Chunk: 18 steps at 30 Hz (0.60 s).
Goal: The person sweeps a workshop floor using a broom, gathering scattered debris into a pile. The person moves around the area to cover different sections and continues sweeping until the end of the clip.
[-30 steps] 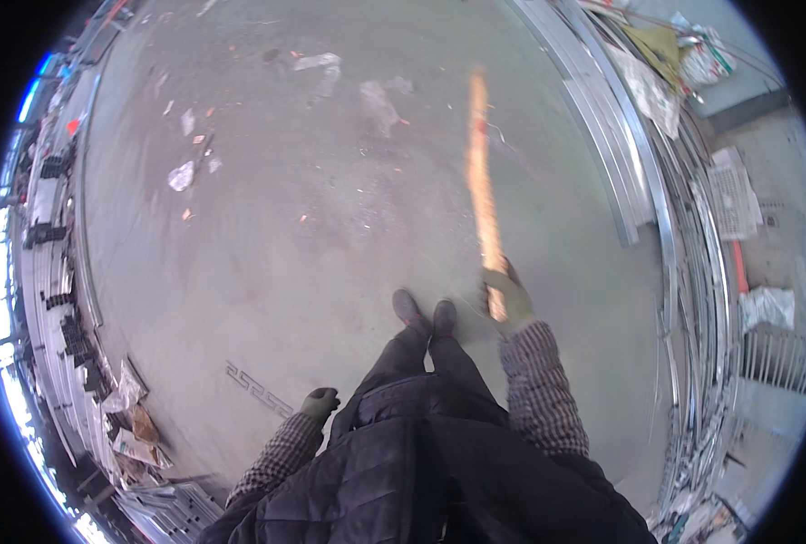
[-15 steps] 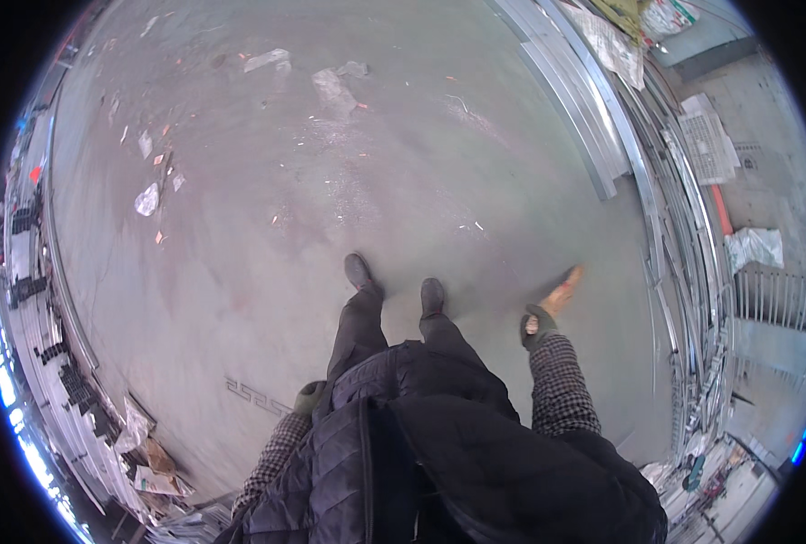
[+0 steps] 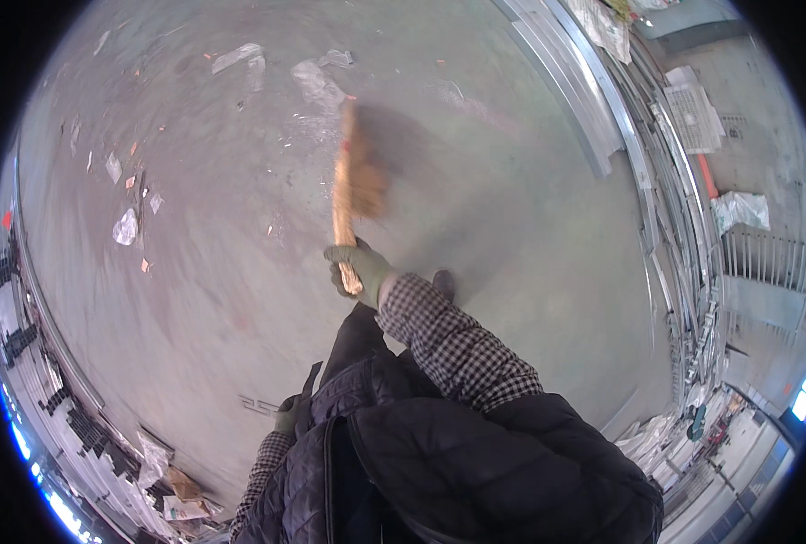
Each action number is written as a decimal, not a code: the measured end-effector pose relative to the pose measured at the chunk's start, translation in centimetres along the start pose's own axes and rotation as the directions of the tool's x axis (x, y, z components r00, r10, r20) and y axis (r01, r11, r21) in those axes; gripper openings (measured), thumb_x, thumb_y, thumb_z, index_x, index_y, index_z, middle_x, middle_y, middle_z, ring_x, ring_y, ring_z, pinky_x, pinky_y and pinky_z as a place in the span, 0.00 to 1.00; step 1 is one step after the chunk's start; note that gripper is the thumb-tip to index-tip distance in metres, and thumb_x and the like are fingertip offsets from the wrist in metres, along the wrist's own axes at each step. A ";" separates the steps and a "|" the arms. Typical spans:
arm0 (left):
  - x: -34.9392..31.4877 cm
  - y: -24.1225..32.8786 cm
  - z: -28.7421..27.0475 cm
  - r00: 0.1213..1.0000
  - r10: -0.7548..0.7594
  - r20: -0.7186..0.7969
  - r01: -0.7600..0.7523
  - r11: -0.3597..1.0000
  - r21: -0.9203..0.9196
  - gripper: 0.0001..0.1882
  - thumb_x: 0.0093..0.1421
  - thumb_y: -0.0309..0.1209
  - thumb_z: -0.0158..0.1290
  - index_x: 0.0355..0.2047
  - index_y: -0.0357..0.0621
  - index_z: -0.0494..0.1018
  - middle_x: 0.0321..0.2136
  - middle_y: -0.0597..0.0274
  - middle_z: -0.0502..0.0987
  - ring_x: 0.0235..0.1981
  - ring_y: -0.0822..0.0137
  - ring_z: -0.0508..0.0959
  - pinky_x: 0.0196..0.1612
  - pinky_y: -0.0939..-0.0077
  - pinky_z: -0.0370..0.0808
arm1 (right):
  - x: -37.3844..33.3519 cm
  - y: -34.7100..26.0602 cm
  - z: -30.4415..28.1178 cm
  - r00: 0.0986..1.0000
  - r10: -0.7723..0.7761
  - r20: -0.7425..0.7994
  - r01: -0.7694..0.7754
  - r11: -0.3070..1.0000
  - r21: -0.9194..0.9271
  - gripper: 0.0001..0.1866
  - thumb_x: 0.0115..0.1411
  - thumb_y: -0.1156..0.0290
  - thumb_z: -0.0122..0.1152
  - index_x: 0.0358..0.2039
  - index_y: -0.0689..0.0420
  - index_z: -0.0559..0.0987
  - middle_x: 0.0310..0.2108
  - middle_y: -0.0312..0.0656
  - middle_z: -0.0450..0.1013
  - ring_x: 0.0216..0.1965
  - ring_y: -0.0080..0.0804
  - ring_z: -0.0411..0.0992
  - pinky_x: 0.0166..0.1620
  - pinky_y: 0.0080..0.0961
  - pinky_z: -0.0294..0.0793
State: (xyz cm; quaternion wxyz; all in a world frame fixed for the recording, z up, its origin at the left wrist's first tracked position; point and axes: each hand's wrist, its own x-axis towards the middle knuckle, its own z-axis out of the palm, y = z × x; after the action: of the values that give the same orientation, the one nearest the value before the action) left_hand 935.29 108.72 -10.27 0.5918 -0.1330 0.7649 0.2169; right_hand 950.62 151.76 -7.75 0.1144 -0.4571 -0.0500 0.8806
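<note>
My right hand [image 3: 364, 267], in a dark green glove, is wrapped round the lower end of a short straw broom [image 3: 343, 186]. The broom reaches away from me over the grey floor, and its brown brush is smeared by motion on the right side. Beyond its far end lie crumpled clear plastic scraps [image 3: 317, 82]. My left hand [image 3: 287, 415], also gloved, hangs low at my left side beside the black quilted jacket [image 3: 344, 390]. Its fingers are hidden, so whether it grips anything does not show.
Paper and plastic scraps [image 3: 126, 227] are scattered on the floor to the left. Long metal profiles [image 3: 571, 100] lie along the right, beside a rack with thin bars [image 3: 766, 258]. More stacked profiles [image 3: 67, 381] line the left edge. My shoe [image 3: 444, 284] stands behind the right forearm.
My right hand has swung the broom from the right side across to the front of my body, and the brush now points away from me. The left hand stays low at my side.
</note>
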 end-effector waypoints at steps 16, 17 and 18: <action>4.9 13.5 1.9 0.986 0.120 0.119 -0.138 0.977 0.160 0.18 0.61 0.40 0.56 0.42 0.37 0.76 0.30 0.61 0.80 0.30 0.70 0.77 0.34 0.73 0.74 | -10.2 -8.6 -12.3 0.764 -0.421 -0.489 0.329 0.906 -0.267 0.25 0.52 0.76 0.65 0.50 0.50 0.68 0.26 0.36 0.71 0.22 0.30 0.74 0.21 0.30 0.74; 5.3 13.4 1.8 0.980 0.133 0.150 -0.154 0.978 0.141 0.17 0.61 0.39 0.55 0.42 0.37 0.77 0.31 0.61 0.80 0.30 0.70 0.77 0.34 0.73 0.75 | -9.6 -9.7 -13.9 0.736 -0.418 -0.533 0.358 0.908 -0.218 0.26 0.53 0.74 0.65 0.51 0.51 0.66 0.24 0.37 0.70 0.20 0.30 0.71 0.21 0.28 0.72; 5.5 13.2 1.7 0.979 0.142 0.143 -0.162 0.977 0.138 0.16 0.62 0.39 0.55 0.41 0.38 0.77 0.31 0.61 0.81 0.30 0.71 0.77 0.34 0.74 0.75 | -8.7 -10.7 -15.5 0.694 -0.401 -0.598 0.394 0.907 -0.151 0.28 0.53 0.73 0.66 0.53 0.53 0.64 0.22 0.38 0.68 0.18 0.31 0.69 0.20 0.27 0.71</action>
State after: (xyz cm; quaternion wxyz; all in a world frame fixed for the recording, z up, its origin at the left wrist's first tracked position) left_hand 929.17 121.34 -13.60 0.6312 -0.0145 0.7459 0.2121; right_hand 969.73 159.73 -7.73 0.3094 -0.6977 -0.1123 0.6363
